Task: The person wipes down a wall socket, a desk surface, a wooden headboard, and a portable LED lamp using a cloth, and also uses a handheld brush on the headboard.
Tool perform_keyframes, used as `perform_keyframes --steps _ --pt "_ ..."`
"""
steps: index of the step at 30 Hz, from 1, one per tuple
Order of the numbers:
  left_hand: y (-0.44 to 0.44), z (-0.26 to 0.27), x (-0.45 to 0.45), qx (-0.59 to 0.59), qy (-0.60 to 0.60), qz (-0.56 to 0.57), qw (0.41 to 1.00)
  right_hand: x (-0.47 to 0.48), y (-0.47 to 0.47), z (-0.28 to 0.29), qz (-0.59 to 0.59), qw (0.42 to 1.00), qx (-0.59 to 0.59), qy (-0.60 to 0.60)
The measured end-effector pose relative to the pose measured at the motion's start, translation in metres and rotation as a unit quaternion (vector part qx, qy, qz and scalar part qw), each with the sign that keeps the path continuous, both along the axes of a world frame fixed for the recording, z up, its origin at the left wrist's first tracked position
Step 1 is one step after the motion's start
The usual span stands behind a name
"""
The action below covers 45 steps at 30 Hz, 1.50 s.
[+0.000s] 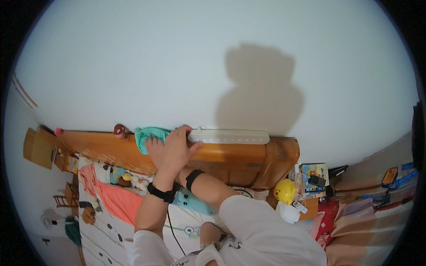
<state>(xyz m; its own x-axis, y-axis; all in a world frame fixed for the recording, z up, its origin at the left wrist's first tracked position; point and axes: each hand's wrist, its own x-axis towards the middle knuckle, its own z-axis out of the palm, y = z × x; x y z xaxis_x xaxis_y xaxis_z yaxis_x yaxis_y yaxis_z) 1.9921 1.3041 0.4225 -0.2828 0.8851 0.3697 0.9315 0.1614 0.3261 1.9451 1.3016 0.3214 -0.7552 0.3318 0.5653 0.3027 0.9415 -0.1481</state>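
My left hand (177, 146) has its thumb and fingers around the left end of a long white bar (229, 136) with a row of small dots, perhaps a light bar. The bar lies along the top of a wooden headboard (229, 152), against the wall. My arms cross, the left forearm over the right. Beyond the left wrist, my right hand (155, 150) presses a teal striped cloth (149, 133) onto the headboard top; its thumb is hidden. A dark red figurine (120, 131) stands left of the cloth.
Below the headboard lies a bed with a panda-print sheet (100, 234), a coral blanket (118, 202) and plush toys (133, 179). A nightstand (309, 209) at right bears a yellow round object (284, 192), books and cables. A black cable (171, 222) hangs by my left arm.
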Motion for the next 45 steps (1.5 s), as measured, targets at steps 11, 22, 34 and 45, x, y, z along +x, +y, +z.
perform_keyframes --steps 11,22,34,45 --pt "-0.008 -0.009 0.014 -0.064 0.018 0.015 0.998 0.062 0.024 -0.038 0.020 0.914 -0.362 0.180" --pt "-0.027 -0.015 0.040 0.181 -0.637 -0.128 0.738 0.272 0.106 0.012 -0.114 0.992 0.053 -0.001" --pt "-0.053 -0.032 0.097 0.237 -0.644 -0.131 0.715 0.380 0.140 0.016 -0.140 0.981 0.111 0.071" --pt "-0.073 -0.005 0.142 0.196 -0.567 -0.138 0.788 0.455 0.138 0.008 -0.190 0.966 -0.055 0.169"
